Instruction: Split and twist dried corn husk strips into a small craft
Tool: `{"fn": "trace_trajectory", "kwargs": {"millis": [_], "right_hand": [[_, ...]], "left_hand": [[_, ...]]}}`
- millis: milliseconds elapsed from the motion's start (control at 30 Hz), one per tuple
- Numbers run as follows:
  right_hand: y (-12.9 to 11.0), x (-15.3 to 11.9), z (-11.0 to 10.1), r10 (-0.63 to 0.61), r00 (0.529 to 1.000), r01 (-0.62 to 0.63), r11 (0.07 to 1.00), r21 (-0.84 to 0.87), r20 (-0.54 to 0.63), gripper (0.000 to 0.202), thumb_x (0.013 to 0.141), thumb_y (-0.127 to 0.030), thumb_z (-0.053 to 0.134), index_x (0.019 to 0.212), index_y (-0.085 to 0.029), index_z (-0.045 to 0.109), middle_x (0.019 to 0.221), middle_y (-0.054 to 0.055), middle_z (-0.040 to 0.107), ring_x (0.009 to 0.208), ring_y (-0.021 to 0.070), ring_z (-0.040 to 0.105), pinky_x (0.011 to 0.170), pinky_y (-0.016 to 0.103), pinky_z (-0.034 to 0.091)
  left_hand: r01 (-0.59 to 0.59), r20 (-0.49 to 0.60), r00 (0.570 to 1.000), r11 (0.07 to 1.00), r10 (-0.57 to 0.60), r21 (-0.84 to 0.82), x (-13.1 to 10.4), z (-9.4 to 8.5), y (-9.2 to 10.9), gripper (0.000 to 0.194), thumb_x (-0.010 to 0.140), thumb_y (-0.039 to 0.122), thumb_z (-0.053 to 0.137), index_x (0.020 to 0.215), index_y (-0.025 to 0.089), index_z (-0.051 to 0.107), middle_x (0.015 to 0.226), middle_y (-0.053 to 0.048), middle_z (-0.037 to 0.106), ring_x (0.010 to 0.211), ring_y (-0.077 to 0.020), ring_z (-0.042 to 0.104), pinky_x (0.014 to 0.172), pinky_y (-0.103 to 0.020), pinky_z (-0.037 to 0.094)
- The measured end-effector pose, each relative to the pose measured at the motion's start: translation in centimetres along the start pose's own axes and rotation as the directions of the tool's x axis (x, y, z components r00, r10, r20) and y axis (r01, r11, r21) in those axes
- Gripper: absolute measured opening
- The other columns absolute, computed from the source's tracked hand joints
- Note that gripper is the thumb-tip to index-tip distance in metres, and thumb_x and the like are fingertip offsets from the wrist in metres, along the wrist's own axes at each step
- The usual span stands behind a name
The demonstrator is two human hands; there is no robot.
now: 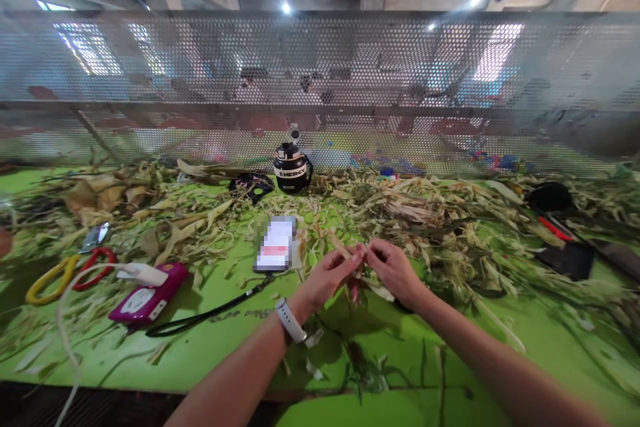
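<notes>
From the head view: left hand [333,270] and right hand [393,267] close together over the green table [260,367], both with fingertips pinched on a small pinkish piece [355,289], mostly hidden between and just below them; beyond, heaped dry husks [410,207]; leftward, a lit phone [275,243], and farther back a black jug [292,181]

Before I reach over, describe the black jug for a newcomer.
Find the perforated metal screen across the back of the green table. Near its foot, behind the phone, stands the black jug. A pale band lettered ENERGY sets it apart from the dark item on its left.
</notes>
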State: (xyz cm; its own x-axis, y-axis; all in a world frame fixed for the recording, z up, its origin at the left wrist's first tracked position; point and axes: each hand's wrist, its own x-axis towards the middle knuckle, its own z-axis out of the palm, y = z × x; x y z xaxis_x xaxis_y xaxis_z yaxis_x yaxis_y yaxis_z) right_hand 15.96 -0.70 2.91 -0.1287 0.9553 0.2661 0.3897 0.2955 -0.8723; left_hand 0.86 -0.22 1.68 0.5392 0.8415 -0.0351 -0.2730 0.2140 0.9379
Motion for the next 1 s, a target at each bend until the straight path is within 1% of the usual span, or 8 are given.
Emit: {"fn": "trace_trajectory", "kwargs": {"millis": [100,200,400,533,667,767,900,1000], "right_hand": [[0.0,0.2,0.1,0.121,0.985,-0.148,0.96,0.236,0.123,0.042,0.078,-0.055,0.048,0.058,-0.019,0.043,0.05,-0.007,0.032,0.046,0.007,0.026,0.043,0.021,0.023],[0.0,0.3,0.1,0.169,0.971,-0.213,0.929,0.301,0.167,0.042,0.076,-0.055,0.052,0.058,-0.018,0.043,0.049,-0.008,0.031,0.045,0.0058,0.023,0.042,0.021,0.019],[0.4,0.6,-0.1,0.083,0.989,-0.102,0.982,0.159,0.126,0.043,0.079,-0.053,0.051,0.056,-0.018,0.041,0.05,-0.007,0.034,0.047,0.0066,0.029,0.044,0.021,0.024],[0.8,0.8,0.1,0.076,0.996,-0.079,0.994,0.07,0.046,0.042,0.08,-0.051,0.049,0.055,-0.018,0.04,0.05,-0.007,0.032,0.048,0.0069,0.029,0.044,0.021,0.024],[1.0,1.2,-0.4,0.102,0.992,-0.105,0.994,0.038,0.075,0.042,0.08,-0.051,0.048,0.054,-0.018,0.041,0.049,-0.006,0.033,0.046,0.0071,0.031,0.044,0.021,0.025],[0.7,1.3,-1.5,0.096,0.995,-0.097,0.995,-0.015,-0.036,0.04,0.08,-0.051,0.047,0.058,-0.019,0.041,0.05,-0.006,0.035,0.046,0.0082,0.035,0.044,0.021,0.027],[-0.4,0.9,-2.7,-0.125,0.933,0.052,0.974,-0.219,-0.337,0.031,0.085,-0.042,0.045,0.065,-0.019,0.046,0.055,-0.005,0.039,0.052,0.0094,0.036,0.051,0.022,0.03],[-1.1,0.2,-2.5,-0.209,0.971,0.162,0.931,-0.326,-0.114,0.034,0.088,-0.036,0.04,0.059,-0.018,0.042,0.056,-0.003,0.04,0.053,0.0097,0.038,0.053,0.023,0.03]], "left_hand": [[0.073,0.075,0.994,0.992,-0.082,0.107,0.1,-0.3,-0.3,0.038,0.075,0.055,0.056,0.078,0.017,0.056,0.041,0.005,0.051,0.03,-0.0081,0.042,0.034,-0.021,0.031],[0.096,0.081,0.99,0.975,-0.115,0.202,0.2,-0.7,-0.4,0.041,0.074,0.056,0.056,0.072,0.015,0.056,0.035,0.005,0.046,0.027,-0.0058,0.036,0.032,-0.019,0.025],[0.147,0.117,0.977,0.96,-0.178,0.237,0.0,-1.0,-0.3,0.039,0.073,0.055,0.058,0.08,0.016,0.059,0.036,0.008,0.042,0.029,-0.0034,0.027,0.034,-0.02,0.015],[0.115,0.103,0.984,0.962,-0.144,0.248,0.0,-0.8,-0.1,0.038,0.072,0.054,0.06,0.079,0.017,0.056,0.035,0.009,0.042,0.029,-0.0037,0.03,0.035,-0.021,0.018],[0.125,0.13,0.979,0.969,-0.155,0.213,0.0,-0.3,0.1,0.036,0.072,0.052,0.06,0.077,0.017,0.055,0.038,0.005,0.051,0.031,-0.0065,0.04,0.036,-0.02,0.026],[0.11,0.078,0.991,0.993,-0.113,0.047,0.1,0.0,-0.1,0.036,0.072,0.051,0.06,0.083,0.017,0.056,0.053,0.0,0.063,0.045,-0.0123,0.056,0.047,-0.022,0.041],[-0.048,-0.059,0.997,0.994,0.042,-0.099,0.5,-0.2,-0.5,0.034,0.07,0.039,0.068,0.095,0.019,0.058,0.083,-0.004,0.07,0.087,-0.0194,0.065,0.085,-0.032,0.045],[-0.131,-0.118,0.985,0.99,0.123,-0.059,0.7,-0.6,-0.7,0.036,0.068,0.033,0.072,0.1,0.021,0.061,0.1,-0.005,0.068,0.105,-0.0202,0.058,0.094,-0.032,0.04]]}}
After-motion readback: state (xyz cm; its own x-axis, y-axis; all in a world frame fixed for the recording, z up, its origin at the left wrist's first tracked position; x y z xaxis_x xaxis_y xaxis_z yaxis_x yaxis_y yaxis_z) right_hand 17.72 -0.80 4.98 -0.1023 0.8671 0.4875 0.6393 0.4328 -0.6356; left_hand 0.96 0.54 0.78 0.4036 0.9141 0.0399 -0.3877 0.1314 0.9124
